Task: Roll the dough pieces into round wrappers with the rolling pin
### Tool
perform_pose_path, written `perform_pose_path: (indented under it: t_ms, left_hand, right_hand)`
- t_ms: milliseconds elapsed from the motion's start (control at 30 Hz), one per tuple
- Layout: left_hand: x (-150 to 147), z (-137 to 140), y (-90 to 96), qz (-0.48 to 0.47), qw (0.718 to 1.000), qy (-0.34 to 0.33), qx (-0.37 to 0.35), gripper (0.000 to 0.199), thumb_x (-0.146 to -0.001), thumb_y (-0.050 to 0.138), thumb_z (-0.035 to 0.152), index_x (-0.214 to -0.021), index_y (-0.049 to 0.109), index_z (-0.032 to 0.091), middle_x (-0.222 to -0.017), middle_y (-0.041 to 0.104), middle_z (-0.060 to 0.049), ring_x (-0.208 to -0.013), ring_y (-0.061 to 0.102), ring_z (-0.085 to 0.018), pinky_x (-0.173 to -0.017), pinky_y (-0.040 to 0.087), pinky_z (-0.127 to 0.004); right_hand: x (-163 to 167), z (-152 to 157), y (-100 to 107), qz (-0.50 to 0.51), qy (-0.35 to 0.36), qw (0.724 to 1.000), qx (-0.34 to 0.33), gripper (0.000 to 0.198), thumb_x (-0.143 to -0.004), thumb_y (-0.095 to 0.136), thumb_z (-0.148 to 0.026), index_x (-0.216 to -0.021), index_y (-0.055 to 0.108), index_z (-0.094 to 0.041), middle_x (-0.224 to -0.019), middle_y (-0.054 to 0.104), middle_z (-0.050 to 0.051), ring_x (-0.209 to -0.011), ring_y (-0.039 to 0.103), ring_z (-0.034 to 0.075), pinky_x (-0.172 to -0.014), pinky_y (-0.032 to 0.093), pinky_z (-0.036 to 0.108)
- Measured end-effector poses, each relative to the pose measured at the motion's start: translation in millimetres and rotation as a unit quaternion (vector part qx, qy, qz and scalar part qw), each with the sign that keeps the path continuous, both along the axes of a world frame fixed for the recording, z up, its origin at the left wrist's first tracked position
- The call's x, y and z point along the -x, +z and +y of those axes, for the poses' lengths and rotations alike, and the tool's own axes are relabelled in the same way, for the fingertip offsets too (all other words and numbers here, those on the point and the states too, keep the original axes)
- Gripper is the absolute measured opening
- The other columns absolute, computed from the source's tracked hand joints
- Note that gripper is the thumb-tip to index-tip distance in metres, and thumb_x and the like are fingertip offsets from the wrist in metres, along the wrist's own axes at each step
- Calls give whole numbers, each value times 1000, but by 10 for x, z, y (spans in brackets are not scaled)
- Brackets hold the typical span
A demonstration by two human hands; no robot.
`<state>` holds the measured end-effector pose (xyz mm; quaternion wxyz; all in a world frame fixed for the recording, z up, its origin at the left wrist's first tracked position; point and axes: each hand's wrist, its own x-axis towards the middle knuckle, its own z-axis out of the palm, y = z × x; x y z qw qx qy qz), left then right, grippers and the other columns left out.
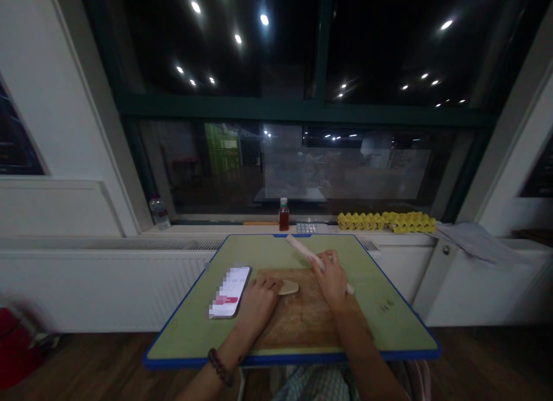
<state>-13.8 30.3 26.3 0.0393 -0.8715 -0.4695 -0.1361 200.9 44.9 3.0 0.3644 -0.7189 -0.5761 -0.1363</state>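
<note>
2 hands [332, 281], 1 rolling pin [303, 250]

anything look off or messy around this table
Mostly orderly. Small dark marks sit on the green, blue-edged table, right of the brown wooden board; smudges or print, I can't tell. Loose white paper sheets lie askew beside the yellow egg trays.

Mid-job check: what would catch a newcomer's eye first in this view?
Probably the lit phone, glowing at the left of the green tabletop. Next, at the middle, the right hand grips a slanting pale rod, while the left hand is at a flat pale piece over the wooden board. Behind the table, the bumpy yellow trays stand out on the windowsill, right of centre.
</note>
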Motion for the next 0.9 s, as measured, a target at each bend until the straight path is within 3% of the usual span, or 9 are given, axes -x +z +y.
perform_pose_path:
  t_ms: [133, 267, 433, 567, 667, 767, 900]
  left_hand:
    - [-131, -78, -70, 6, 1000, -16, -9, 22, -88, 57, 30, -99, 70, 18, -103, 67, -13, -106, 56, -30, -87, 43, -41]
    - [-170, -61, -177, -94, 994, -37, 50, 34, -82, 65, 45, -106, 68, 21, -117, 63, -9, -104, 59, -26, -86, 45, -36]
    - [-14, 37, -160, -209, 955, -131, 166, 45, -75, 72, 30, -119, 64, 23, -124, 59, -7, -99, 60, -20, -87, 47, -31]
    - [56, 71, -116, -230, 943, -146, 190, 35, -78, 68, 27, -112, 65, 21, -115, 62, -5, -81, 60, -15, -76, 49, -28]
    - [10, 53, -125, -210, 958, -135, 141, 26, -80, 67, 29, -104, 66, 21, -109, 64, -5, -85, 59, -17, -80, 47, -30]
    - [-35, 23, -95, -175, 976, -128, 31, 22, -79, 68, 36, -97, 66, 22, -106, 63, -5, -100, 55, -23, -93, 42, -37]
    - [-22, 47, 66, -181, 976, -76, -93, 19, -87, 58, 37, -92, 63, 20, -98, 61, -6, -98, 52, -24, -91, 40, -39]
  right_hand:
    - [10, -1, 3, -4, -7, 1000, 4, 32, -96, 44, -47, -102, 65, -25, -115, 56, 5, -74, 61, 12, -62, 39, 25]
    - [17, -12, 16, -10, -10, 1000, 7, 33, -96, 43, -49, -102, 65, -25, -115, 56, 5, -75, 61, 13, -63, 39, 25]
    - [18, -25, 24, -15, -5, 1000, 14, 32, -96, 43, -48, -103, 64, -25, -116, 56, 5, -76, 61, 13, -65, 40, 26]
    - [31, -37, 36, -21, 8, 1000, 18, 31, -96, 43, -48, -102, 64, -25, -116, 55, 5, -78, 62, 13, -66, 40, 25]
    - [54, -53, 60, -31, 29, 998, 42, 30, -96, 45, -47, -102, 65, -25, -115, 56, 5, -78, 62, 14, -65, 40, 24]
    - [80, -72, 81, -53, 66, 994, 72, 29, -95, 46, -47, -101, 66, -26, -113, 58, 4, -79, 63, 14, -64, 42, 24]
    - [111, -94, 71, -100, 152, 979, 88, 29, -94, 48, -48, -101, 67, -26, -110, 60, 3, -85, 63, 14, -70, 44, 24]
